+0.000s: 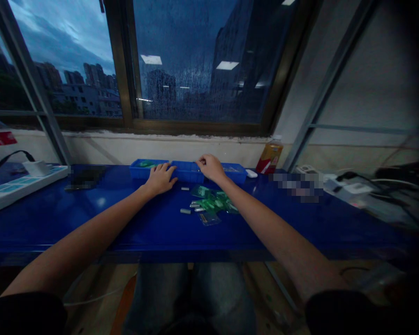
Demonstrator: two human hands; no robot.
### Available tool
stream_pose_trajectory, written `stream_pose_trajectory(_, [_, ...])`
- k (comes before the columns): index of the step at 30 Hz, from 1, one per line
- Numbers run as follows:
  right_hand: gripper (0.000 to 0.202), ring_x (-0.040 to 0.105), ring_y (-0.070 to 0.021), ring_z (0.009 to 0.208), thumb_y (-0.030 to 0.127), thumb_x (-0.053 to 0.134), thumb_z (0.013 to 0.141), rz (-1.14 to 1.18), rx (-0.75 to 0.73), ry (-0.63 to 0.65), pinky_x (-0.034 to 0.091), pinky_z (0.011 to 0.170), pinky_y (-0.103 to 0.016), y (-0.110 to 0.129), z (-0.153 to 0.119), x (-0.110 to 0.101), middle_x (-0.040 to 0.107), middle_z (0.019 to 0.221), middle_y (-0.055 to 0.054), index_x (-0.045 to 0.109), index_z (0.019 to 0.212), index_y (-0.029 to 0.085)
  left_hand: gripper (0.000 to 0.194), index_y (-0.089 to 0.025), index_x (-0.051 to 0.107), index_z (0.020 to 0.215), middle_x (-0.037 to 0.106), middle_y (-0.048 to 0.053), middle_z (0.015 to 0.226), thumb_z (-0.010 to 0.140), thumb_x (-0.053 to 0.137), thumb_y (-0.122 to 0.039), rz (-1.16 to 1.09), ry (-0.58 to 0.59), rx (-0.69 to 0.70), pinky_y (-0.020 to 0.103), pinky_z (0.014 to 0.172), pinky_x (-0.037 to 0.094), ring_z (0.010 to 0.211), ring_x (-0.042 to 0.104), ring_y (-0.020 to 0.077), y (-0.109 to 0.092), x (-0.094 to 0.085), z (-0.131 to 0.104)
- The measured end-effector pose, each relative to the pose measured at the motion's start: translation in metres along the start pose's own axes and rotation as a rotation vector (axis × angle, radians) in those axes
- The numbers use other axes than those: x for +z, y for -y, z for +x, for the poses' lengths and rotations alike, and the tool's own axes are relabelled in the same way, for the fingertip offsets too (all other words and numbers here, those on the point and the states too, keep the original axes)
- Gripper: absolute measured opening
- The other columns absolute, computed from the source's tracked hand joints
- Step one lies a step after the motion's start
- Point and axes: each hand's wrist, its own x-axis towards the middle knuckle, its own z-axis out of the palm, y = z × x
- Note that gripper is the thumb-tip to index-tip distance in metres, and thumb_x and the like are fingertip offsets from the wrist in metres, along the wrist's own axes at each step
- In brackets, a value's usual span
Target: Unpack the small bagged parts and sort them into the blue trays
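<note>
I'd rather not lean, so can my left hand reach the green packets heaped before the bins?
Probably yes: your left hand, spread at the blue bins, has mostly tabletop and one small silvery piece between it and the green packets.

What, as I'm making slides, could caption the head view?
Left hand spread at blue bins, right hand curled over them, green packets lying nearer on a blue table.

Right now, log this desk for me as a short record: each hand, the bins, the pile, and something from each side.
Left hand: fingers spread, at the left and middle bins
Right hand: fingers pinched together over the bins; whether they hold anything is unclear
Bins: three, blue, in a row near the wall
Pile: green packets, with small metal pieces beside them
Left side: white power strip
Right side: drink bottle, upright
</note>
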Motion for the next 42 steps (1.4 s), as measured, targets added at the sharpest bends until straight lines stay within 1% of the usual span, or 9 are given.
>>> stream_pose_trajectory(7, [0.055,0.042,-0.0305,0.112,0.055,0.025,0.085,-0.191,0.203,0.126,0.034,0.088,-0.046,-0.011,-0.007,0.002,0.049,0.119,-0.016,0.054,0.111,0.017,0.035,-0.025,0.047,0.118,0.045,0.009,0.123,0.087,0.035,-0.037,0.072,0.019,-0.003,0.050,0.088,0.033,0.104,0.047,0.0283,0.007,0.005,0.000])
stream_pose_trajectory(12, [0.060,0.048,-0.0273,0.110,0.060,0.031,0.081,-0.086,0.129,0.360,0.035,0.091,-0.039,-0.028,-0.013,-0.009,0.052,0.122,-0.012,0.049,0.120,0.018,0.034,-0.026,0.049,0.116,0.045,0.008,0.121,0.088,0.033,-0.037,0.031,0.063,-0.007,0.048,0.086,0.036,0.105,0.047,0.0277,0.006,0.001,0.000])
stream_pose_trajectory(16, [0.040,0.056,-0.0203,0.097,0.051,0.040,0.082,-0.003,0.021,0.358,0.040,0.081,-0.028,-0.029,-0.013,-0.013,0.062,0.108,-0.005,0.060,0.102,0.023,0.034,-0.025,0.048,0.117,0.043,0.009,0.123,0.087,0.035,-0.035,0.000,0.129,0.002,0.048,0.086,0.038,0.107,0.047,0.0279,0.007,-0.006,-0.001])
stream_pose_trajectory(21, [0.030,0.059,-0.0174,0.071,0.047,0.046,0.080,0.022,-0.068,0.391,0.040,0.062,-0.026,-0.021,-0.014,-0.023,0.067,0.083,-0.004,0.064,0.083,0.022,0.037,-0.023,0.048,0.117,0.041,0.012,0.123,0.085,0.038,-0.039,-0.032,0.208,0.028,0.051,0.085,0.038,0.106,0.047,0.0299,0.009,-0.019,-0.007])
stream_pose_trajectory(25, [0.029,0.056,-0.0161,0.063,0.045,0.047,0.080,0.024,-0.087,0.425,0.038,0.056,-0.025,-0.016,-0.016,-0.030,0.066,0.076,-0.004,0.064,0.078,0.022,0.040,-0.023,0.047,0.117,0.044,0.012,0.120,0.081,0.043,-0.041,-0.011,0.135,0.026,0.054,0.083,0.038,0.109,0.041,0.0336,-0.004,-0.031,-0.016])
stream_pose_trajectory(29, [0.024,0.056,-0.0178,0.068,0.041,0.051,0.079,0.012,-0.060,0.386,0.040,0.062,-0.027,-0.011,-0.017,-0.032,0.063,0.076,-0.006,0.066,0.079,0.022,0.034,-0.020,0.047,0.116,0.049,0.011,0.113,0.084,0.041,-0.031,-0.080,-0.020,0.189,0.046,0.087,0.038,0.106,0.042,0.0280,-0.025,-0.036,-0.019])
stream_pose_trajectory(32, [0.024,0.055,-0.0205,0.077,0.041,0.055,0.076,-0.035,-0.067,0.247,0.040,0.070,-0.030,-0.004,-0.018,-0.032,0.059,0.081,-0.008,0.067,0.085,0.023,0.030,-0.016,0.050,0.110,0.053,0.010,0.105,0.084,0.041,-0.025,-0.166,0.064,0.308,0.036,0.090,0.038,0.099,0.048,0.0225,-0.033,-0.025,-0.018])
stream_pose_trajectory(35, [0.028,0.053,-0.0208,0.083,0.041,0.050,0.079,-0.040,-0.121,0.103,0.040,0.076,-0.032,0.008,-0.020,-0.029,0.056,0.086,-0.009,0.066,0.091,0.021,0.028,-0.015,0.053,0.106,0.055,0.010,0.101,0.082,0.044,-0.025,-0.182,0.193,0.304,0.034,0.088,0.040,0.097,0.051,0.0223,-0.031,-0.010,-0.018])
stream_pose_trajectory(42, [0.022,0.051,-0.0158,0.081,0.033,0.048,0.082,0.075,-0.323,0.103,0.038,0.077,-0.028,0.036,-0.028,-0.007,0.056,0.081,-0.005,0.064,0.087,0.019,0.020,-0.016,0.059,0.087,0.062,0.007,0.088,0.079,0.041,-0.013,-0.264,0.274,0.289,0.029,0.077,0.044,0.085,0.057,0.0193,-0.020,-0.008,-0.013])
